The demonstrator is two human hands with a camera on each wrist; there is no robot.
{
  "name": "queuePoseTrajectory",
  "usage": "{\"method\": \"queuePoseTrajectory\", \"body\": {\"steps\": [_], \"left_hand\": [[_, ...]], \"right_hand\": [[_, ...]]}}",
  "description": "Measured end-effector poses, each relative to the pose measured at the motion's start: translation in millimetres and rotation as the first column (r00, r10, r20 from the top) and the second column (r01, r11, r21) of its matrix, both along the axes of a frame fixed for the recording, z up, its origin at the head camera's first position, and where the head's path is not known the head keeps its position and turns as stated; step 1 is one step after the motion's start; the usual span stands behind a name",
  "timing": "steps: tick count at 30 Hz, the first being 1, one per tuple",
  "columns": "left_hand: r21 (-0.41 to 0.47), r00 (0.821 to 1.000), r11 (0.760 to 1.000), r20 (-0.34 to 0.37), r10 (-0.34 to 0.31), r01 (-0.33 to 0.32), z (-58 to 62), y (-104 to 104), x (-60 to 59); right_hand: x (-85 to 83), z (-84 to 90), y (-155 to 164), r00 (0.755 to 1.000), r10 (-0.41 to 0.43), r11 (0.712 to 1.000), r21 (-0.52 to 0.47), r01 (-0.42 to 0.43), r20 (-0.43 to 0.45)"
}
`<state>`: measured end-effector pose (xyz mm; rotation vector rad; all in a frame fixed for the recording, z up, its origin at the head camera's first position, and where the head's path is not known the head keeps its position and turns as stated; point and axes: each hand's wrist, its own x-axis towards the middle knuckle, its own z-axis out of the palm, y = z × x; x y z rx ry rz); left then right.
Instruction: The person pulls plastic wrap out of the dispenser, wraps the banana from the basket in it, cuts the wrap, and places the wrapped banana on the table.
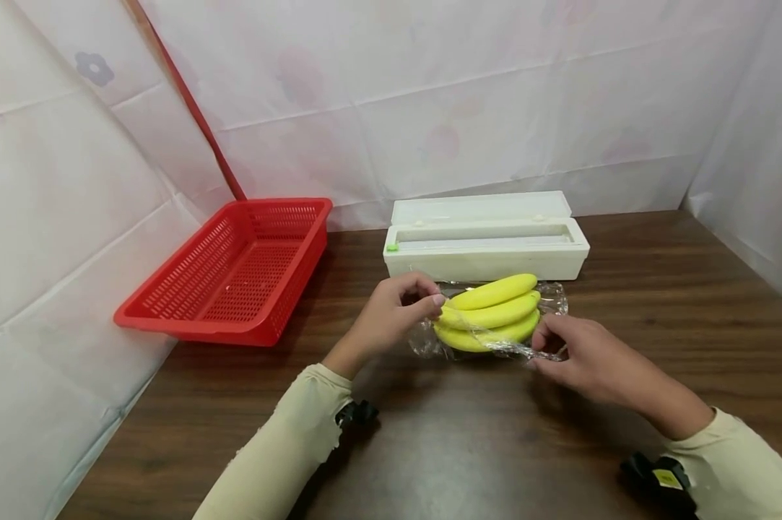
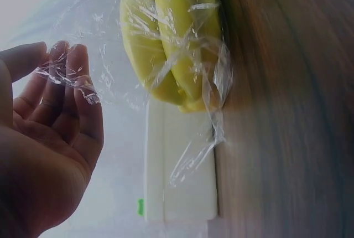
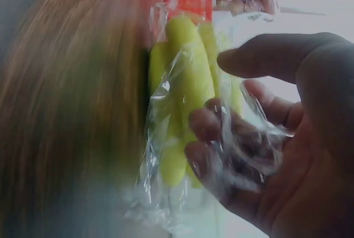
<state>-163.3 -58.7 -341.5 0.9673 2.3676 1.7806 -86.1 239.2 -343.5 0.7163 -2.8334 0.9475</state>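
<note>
A bunch of yellow bananas [image 1: 491, 316] lies on the brown table, loosely covered in clear plastic wrap [image 1: 549, 297]. My left hand [image 1: 432, 303] pinches the wrap at the bunch's left end. My right hand [image 1: 540, 348] grips the wrap at the front right corner. In the left wrist view, film clings over the fingertips of the left hand [image 2: 61, 61], beside the bananas [image 2: 171, 39]. In the right wrist view, the right hand [image 3: 221, 99] has its fingers curled into crumpled wrap [image 3: 243, 149] against the bananas [image 3: 185, 83].
A white cling-film dispenser box [image 1: 484, 242] with its lid up stands just behind the bananas. A red slatted basket [image 1: 235, 267] sits at the table's left edge, overhanging it. White sheeting walls the table on three sides. Bare wood [image 1: 468, 448] lies in front.
</note>
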Motion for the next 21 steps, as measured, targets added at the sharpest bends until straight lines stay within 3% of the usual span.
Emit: {"method": "queuePoseTrajectory", "body": {"steps": [6, 11, 16, 21], "left_hand": [[0.037, 0.999, 0.999, 0.054, -0.001, -0.001, -3.4, -7, -7.8], [0.061, 0.997, 0.998, 0.079, -0.003, -0.001, -4.7, -12, -11.9], [0.065, 0.995, 0.998, 0.102, 0.015, -0.022, -5.0, -14, -13.9], [0.068, 0.993, 0.997, 0.117, 0.029, -0.038, -6.1, -16, -15.6]], "right_hand": [[-2.5, -2.1, 10, 0.998, 0.002, 0.999, -0.047, 0.001, 0.07], [-3.4, -2.2, 15, 0.997, -0.005, 0.992, -0.126, 0.015, 0.076], [-3.4, -1.1, 16, 1.0, 0.002, 0.98, -0.199, 0.004, 0.029], [-3.2, -2.0, 16, 0.996, -0.018, 0.966, -0.257, -0.006, -0.093]]}}
